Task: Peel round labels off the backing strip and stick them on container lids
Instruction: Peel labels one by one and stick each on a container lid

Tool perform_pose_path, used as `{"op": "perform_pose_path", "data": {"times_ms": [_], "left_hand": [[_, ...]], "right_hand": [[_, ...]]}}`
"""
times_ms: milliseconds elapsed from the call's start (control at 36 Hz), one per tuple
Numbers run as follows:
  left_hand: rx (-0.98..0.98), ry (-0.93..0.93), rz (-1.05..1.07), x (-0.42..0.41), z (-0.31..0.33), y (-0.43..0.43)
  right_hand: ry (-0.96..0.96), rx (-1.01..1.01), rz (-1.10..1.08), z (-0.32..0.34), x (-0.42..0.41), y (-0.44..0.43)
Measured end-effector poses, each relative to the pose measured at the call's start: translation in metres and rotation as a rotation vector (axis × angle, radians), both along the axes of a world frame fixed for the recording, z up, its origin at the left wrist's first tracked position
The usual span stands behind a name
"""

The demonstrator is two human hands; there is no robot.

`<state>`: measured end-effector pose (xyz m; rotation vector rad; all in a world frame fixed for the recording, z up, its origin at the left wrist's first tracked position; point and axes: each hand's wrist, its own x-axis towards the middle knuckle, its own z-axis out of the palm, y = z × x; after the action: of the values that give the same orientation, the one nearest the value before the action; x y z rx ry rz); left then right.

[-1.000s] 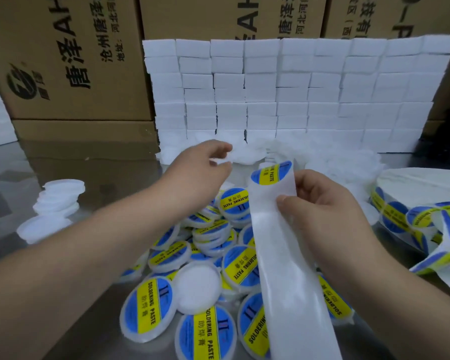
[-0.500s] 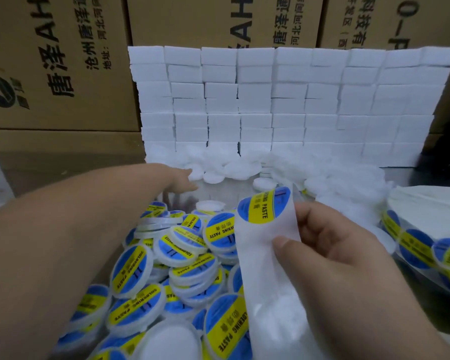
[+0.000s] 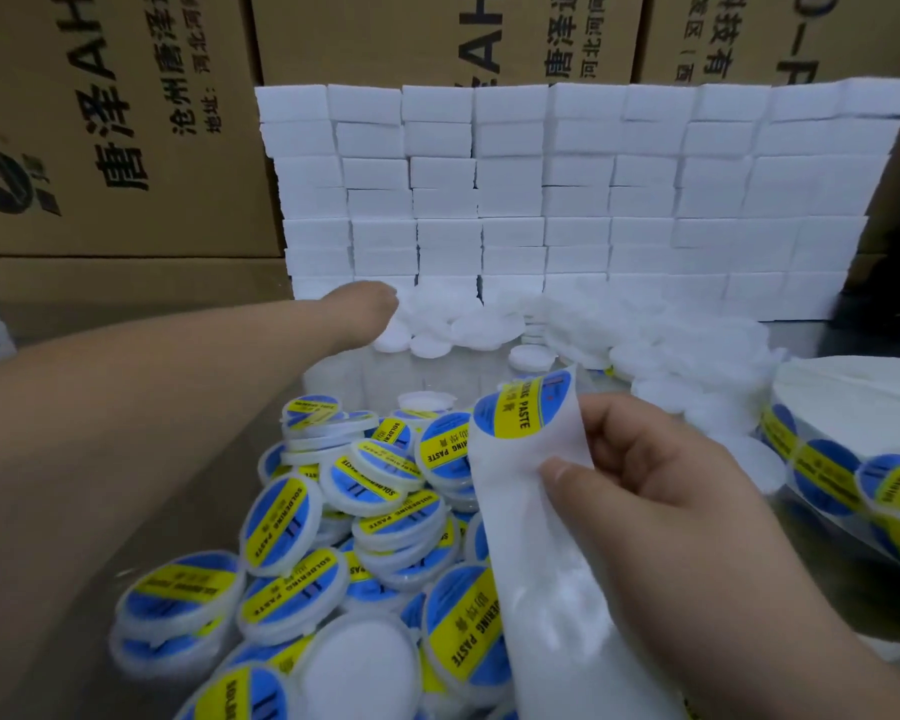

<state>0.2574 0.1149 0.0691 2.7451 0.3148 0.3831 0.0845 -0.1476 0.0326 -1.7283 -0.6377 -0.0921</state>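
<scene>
Our left hand (image 3: 367, 306) now reaches farther back, onto the white lids (image 3: 484, 327); we cannot tell how its fingers lie. Our right hand (image 3: 661, 485) pinches the backing strip (image 3: 515, 522) under one label (image 3: 523, 407).

A heap of labelled lids (image 3: 365, 511) lies at the front of the bench (image 3: 333, 376). Behind it, plain lids (image 3: 489, 324) are piled at the foot of a wall of stacked blocks (image 3: 541, 200), with cardboard boxes (image 3: 126, 122) behind that. A roll of labels (image 3: 827, 459) sits at the right. The backing strip (image 3: 541, 563), pinched in the right grip (image 3: 666, 491), rises over the heap's right side with one label (image 3: 520, 407) at its top. The left grip (image 3: 367, 304) is at the plain lids' left end.
</scene>
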Motion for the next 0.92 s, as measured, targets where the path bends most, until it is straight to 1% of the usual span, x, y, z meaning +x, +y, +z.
{"op": "perform_pose_path", "data": {"times_ms": [167, 250, 278, 333, 444, 472, 528, 611, 639, 722, 833, 917], "left_hand": [[-0.368, -0.261, -0.056, -0.04, 0.027, -0.027], [-0.611, -0.347, -0.059, -0.072, 0.033, -0.047], [-0.685, -0.351, -0.074, -0.086, 0.035, -0.055], [-0.765, -0.35, -0.116, -0.11, 0.033, -0.069], [-0.862, -0.388, -0.193, -0.163, 0.018, -0.093], [-0.858, -0.406, -0.231, -0.176, 0.012, -0.099], [-0.746, -0.431, -0.284, -0.199, 0.002, -0.11], [-0.664, -0.429, -0.293, -0.221, -0.008, -0.126], [-0.624, -0.432, -0.297, -0.223, -0.013, -0.129], [-0.412, -0.439, -0.32, -0.222, -0.024, -0.128], [-0.201, -0.463, -0.359, -0.222, -0.03, -0.118], [-0.106, -0.456, -0.385, -0.225, -0.031, -0.115]], "right_hand": [[-0.015, -0.014, -0.062, 0.001, 0.003, -0.001], [-0.014, 0.012, -0.078, 0.004, 0.004, -0.003], [-0.02, 0.012, -0.078, 0.004, 0.003, -0.002], [-0.034, 0.001, -0.072, 0.004, 0.002, -0.002], [-0.072, -0.02, -0.057, 0.001, 0.002, 0.0], [-0.077, -0.023, -0.049, 0.001, 0.001, 0.001], [-0.085, -0.026, -0.038, 0.0, 0.0, 0.001], [-0.11, -0.032, -0.014, -0.001, -0.001, 0.001], [-0.113, -0.028, 0.002, 0.0, -0.002, 0.002], [-0.109, -0.008, 0.031, 0.002, -0.003, 0.002], [-0.128, 0.031, 0.054, 0.002, -0.003, 0.002], [-0.133, 0.038, 0.056, 0.0, -0.003, 0.003]]}}
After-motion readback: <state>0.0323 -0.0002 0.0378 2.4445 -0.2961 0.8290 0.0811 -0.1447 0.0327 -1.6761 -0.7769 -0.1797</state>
